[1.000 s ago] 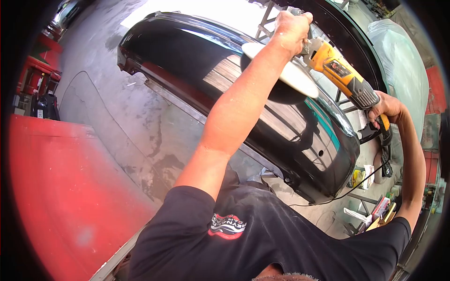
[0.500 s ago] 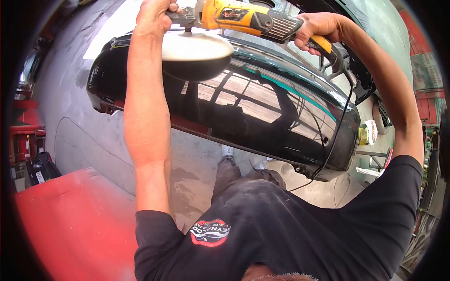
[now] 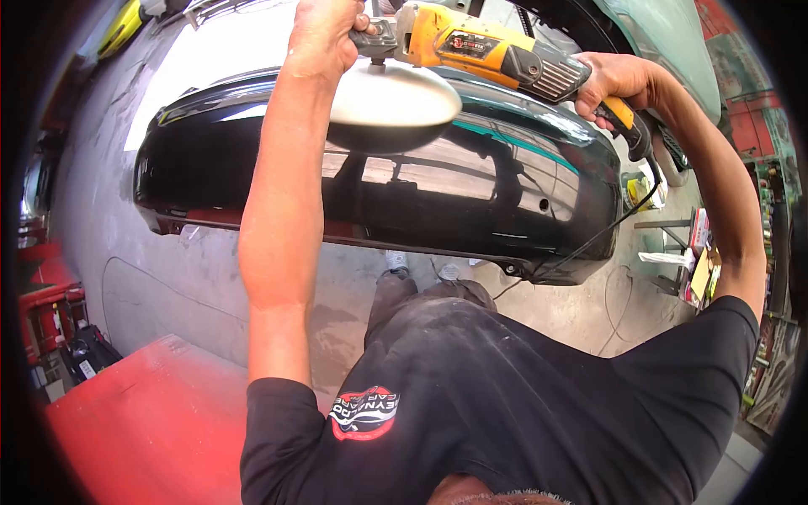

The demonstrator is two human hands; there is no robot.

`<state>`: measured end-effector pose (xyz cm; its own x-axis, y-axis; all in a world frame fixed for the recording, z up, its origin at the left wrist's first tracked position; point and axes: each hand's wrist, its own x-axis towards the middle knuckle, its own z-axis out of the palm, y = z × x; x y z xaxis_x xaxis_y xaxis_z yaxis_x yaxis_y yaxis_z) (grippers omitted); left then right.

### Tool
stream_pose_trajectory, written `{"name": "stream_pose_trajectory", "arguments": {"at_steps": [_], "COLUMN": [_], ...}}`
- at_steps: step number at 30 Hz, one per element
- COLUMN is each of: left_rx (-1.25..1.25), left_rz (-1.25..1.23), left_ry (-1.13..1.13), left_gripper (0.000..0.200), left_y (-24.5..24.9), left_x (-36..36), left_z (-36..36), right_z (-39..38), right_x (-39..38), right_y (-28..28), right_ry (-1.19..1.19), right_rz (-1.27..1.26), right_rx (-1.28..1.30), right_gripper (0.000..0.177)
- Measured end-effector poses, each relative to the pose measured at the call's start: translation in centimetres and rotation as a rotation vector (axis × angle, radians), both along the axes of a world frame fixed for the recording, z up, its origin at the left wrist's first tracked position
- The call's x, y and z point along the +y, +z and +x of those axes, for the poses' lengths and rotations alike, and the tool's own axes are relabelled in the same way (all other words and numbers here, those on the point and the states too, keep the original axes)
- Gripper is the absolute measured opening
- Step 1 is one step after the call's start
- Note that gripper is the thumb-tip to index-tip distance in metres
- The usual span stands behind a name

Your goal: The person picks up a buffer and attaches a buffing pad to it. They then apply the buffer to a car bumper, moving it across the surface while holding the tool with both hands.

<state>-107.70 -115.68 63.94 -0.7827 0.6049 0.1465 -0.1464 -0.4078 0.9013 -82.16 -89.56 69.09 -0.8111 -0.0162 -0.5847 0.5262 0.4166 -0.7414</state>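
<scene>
A yellow-and-black polisher (image 3: 471, 46) spans the top of the view, held between both hands. My left hand (image 3: 324, 38) is closed around the dark side handle near its head. My right hand (image 3: 619, 84) wraps the rear handle, where the power cord leaves. Under the head is a round whitish pad (image 3: 396, 99), smooth and blurred as if spinning. It lies against or just over the upper part of a glossy black car bumper (image 3: 379, 198), which mirrors it; exact contact is hard to see. The cord (image 3: 599, 236) hangs across the bumper's right end.
A red panel (image 3: 160, 421) lies at lower left, with a red stand (image 3: 50, 286) beyond it. On the right are a container with a yellow label (image 3: 641, 192) and a rack with boxes (image 3: 697, 252). A pale green car panel (image 3: 673, 50) fills the upper right.
The polisher and both hands have shifted right in view. The bumper appears more level and a little to the left, as the head view has turned. Both grips stay the same.
</scene>
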Motion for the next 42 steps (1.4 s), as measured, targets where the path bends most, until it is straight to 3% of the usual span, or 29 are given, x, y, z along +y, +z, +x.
{"name": "stream_pose_trajectory", "arguments": {"at_steps": [8, 9, 10, 12, 13, 15, 18, 20, 23, 26, 27, 30, 37, 38, 40, 42], "left_rx": [-0.001, -0.051, 0.008, 0.039, -0.062, 0.064, 0.014, 0.071, -0.063, -0.130, -0.071, -0.019, 0.059, 0.053, -0.021, -0.024], "left_rz": [0.081, -0.003, 0.089, 0.053, 0.023, -0.064, -0.074, -0.076, -0.080, -0.058, -0.040, -0.021, 0.134, 0.130, 0.168, 0.200], "left_ry": [-0.117, -0.143, -0.093, -0.132, -0.139, 0.072, 0.099, 0.247, 0.161, 0.074, 0.175, 0.196, 0.242, 0.255, 0.279, 0.277], "left_gripper": [0.014, 0.014, 0.018, 0.020, 0.020, 0.027, 0.029, 0.022, 0.024, 0.024, 0.025, 0.026, 0.016, 0.024, 0.021, 0.018], "left_y": [-2.9, -4.5, -5.0, -4.5, -3.8, -4.9, -5.1, -5.8, -5.6, -4.3, -4.1, -3.3, 1.7, 2.4, 4.1, 3.6], "left_x": [10.1, 12.3, 13.7, 15.3, 15.9, 18.4, 20.5, 21.8, 21.9, 19.5, 18.8, 15.8, 2.4, 0.1, -4.5, -7.5], "left_z": [11.0, 11.0, 12.9, 16.6, 18.6, 20.4, 23.6, 25.0, 25.1, 24.0, 23.4, 21.4, 17.6, 17.5, 16.7, 14.0], "right_z": [14.3, 16.2, 18.0, 20.8, 22.0, 24.2, 27.3, 28.2, 28.3, 27.0, 25.9, 24.3, 18.3, 17.9, 15.3, 12.4], "right_x": [4.8, 5.5, 6.4, 7.1, 6.9, 7.1, 7.9, 8.0, 8.2, 7.1, 6.1, 4.8, -5.5, -7.0, -10.7, -12.9], "right_y": [-0.7, -1.2, -1.7, -2.1, -2.1, -1.9, -1.9, -1.9, -1.6, -0.8, -0.5, -0.3, 5.0, 5.7, 6.6, 6.5], "right_ry": [-0.196, -0.238, -0.269, -0.303, -0.357, -0.419, -0.507, -0.593, -0.528, -0.515, -0.509, -0.461, -0.353, -0.300, -0.273, -0.214], "right_rz": [0.005, 0.003, 0.002, -0.006, 0.028, 0.135, 0.134, 0.147, 0.150, 0.146, 0.156, 0.158, 0.174, 0.219, 0.223, 0.259], "right_rx": [-0.030, -0.030, -0.028, -0.024, -0.027, -0.044, -0.057, -0.039, -0.022, -0.058, -0.067, -0.015, 0.008, 0.027, 0.085, 0.111], "right_gripper": [0.048, 0.050, 0.051, 0.056, 0.058, 0.064, 0.067, 0.068, 0.065, 0.063, 0.063, 0.064, 0.073, 0.073, 0.072, 0.072]}}
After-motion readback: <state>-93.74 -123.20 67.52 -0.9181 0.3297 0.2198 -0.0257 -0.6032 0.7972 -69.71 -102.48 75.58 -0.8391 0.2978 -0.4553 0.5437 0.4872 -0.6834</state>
